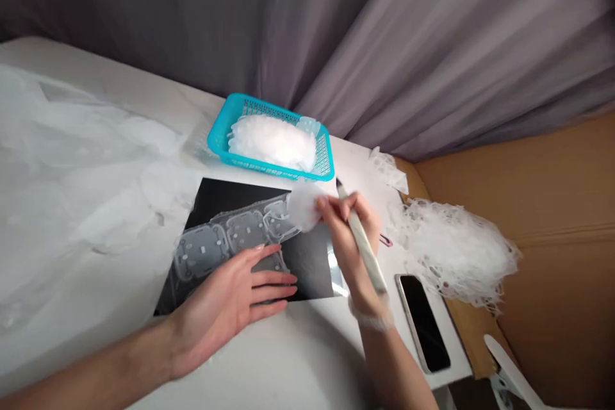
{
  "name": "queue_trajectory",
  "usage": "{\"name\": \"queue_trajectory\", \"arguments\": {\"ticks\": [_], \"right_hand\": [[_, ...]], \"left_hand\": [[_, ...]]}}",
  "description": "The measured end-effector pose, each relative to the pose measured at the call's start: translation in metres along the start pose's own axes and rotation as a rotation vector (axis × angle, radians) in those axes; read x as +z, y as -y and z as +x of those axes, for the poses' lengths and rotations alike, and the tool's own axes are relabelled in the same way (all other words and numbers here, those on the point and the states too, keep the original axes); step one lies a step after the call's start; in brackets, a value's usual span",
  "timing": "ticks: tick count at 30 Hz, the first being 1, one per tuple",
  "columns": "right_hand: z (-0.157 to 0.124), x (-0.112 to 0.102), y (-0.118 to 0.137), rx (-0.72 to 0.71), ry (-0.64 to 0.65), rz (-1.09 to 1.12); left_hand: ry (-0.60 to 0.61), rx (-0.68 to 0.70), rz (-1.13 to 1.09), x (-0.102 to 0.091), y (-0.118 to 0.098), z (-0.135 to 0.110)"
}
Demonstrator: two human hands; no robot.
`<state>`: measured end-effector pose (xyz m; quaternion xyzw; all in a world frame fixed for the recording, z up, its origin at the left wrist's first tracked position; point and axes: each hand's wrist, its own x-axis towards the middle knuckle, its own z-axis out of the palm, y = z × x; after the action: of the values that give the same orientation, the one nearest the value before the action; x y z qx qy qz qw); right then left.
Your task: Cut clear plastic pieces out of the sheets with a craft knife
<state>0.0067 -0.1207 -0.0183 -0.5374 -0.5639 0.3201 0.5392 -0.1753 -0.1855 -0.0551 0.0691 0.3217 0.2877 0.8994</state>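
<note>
My left hand [235, 295] lies flat and open on a strip of translucent lace pieces [225, 237] that rests on a black sheet [307, 256]. My right hand [348, 230] is closed: its fingertips pinch a small round white lace piece [302, 205] lifted off the strip's right end. The same hand also carries a slim white pen-like tool [365, 246] along the palm, dark tip pointing away from me.
A turquoise basket [218, 134] piled with white lace pieces stands behind the black sheet. A heap of cut lace scrap [451, 250] lies to the right, a phone [423, 320] in front of it. Sheer white fabric [72, 160] covers the table's left. Cardboard [552, 218] stands at right.
</note>
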Motion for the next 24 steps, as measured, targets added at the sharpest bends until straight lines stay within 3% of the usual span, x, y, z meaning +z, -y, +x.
{"name": "queue_trajectory", "arguments": {"ticks": [3, 6, 9, 13, 16, 20, 22, 24], "right_hand": [[0.072, 0.007, -0.003, -0.185, -0.042, -0.08], [0.099, 0.001, -0.008, -0.208, -0.045, -0.151], [0.057, -0.007, -0.015, -0.188, 0.032, -0.191], [-0.027, -0.004, -0.033, -0.174, 0.35, -0.37], [-0.049, 0.014, -0.049, -0.256, 0.446, -0.535], [-0.033, 0.024, -0.062, -0.247, 0.393, -0.541], [-0.027, 0.007, -0.064, -0.155, 0.271, -0.465], [-0.027, -0.023, -0.067, -0.014, 0.088, -0.375]], "left_hand": [[0.011, 0.046, 0.112, -0.004, -0.001, 0.001], [0.007, 0.121, 0.295, -0.001, -0.005, -0.002], [-0.049, 0.266, 0.723, -0.001, -0.016, -0.003], [-0.2, 0.71, 1.592, -0.019, -0.036, 0.006], [-0.242, 0.93, 2.083, -0.039, -0.041, 0.016], [-0.19, 0.961, 2.39, -0.055, -0.035, 0.024], [-0.146, 0.944, 2.427, -0.058, -0.03, 0.027], [-0.122, 0.943, 2.41, -0.059, -0.028, 0.031]]}}
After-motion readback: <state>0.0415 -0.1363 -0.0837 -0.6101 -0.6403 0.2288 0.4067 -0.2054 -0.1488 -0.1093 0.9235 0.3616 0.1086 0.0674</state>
